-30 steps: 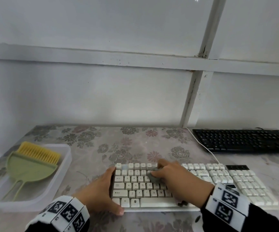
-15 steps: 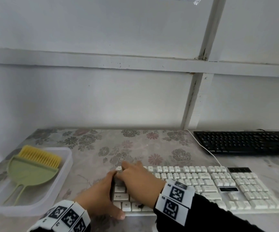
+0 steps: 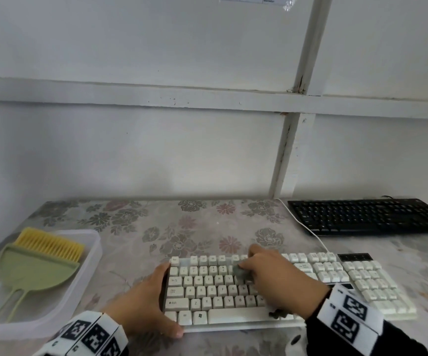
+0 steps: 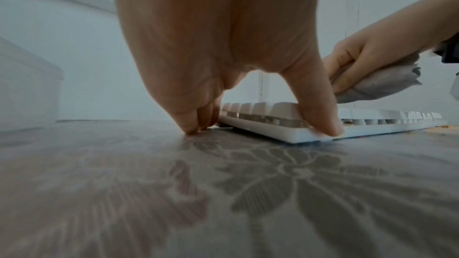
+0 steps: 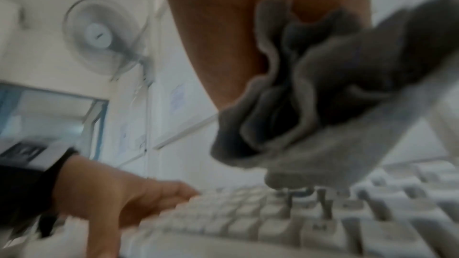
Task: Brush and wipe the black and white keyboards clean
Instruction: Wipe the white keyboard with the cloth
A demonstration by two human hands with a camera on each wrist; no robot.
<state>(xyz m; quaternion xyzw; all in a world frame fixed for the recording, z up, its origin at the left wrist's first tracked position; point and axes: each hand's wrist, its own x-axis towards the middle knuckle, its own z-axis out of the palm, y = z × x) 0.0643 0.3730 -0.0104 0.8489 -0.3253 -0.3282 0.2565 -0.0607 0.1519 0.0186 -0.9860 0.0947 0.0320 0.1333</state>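
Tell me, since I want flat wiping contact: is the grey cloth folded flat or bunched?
Bunched: the grey cloth shows crumpled folds in the right hand.

Bare floral table [image 3: 136, 227] lies open across the frame's middle, behind the white keyboard [image 3: 377, 286]. A clear tray [image 3: 89, 265] blocks the lower left. The black keyboard [image 3: 366, 215] fills the right edge, near the wall [image 3: 130, 155].
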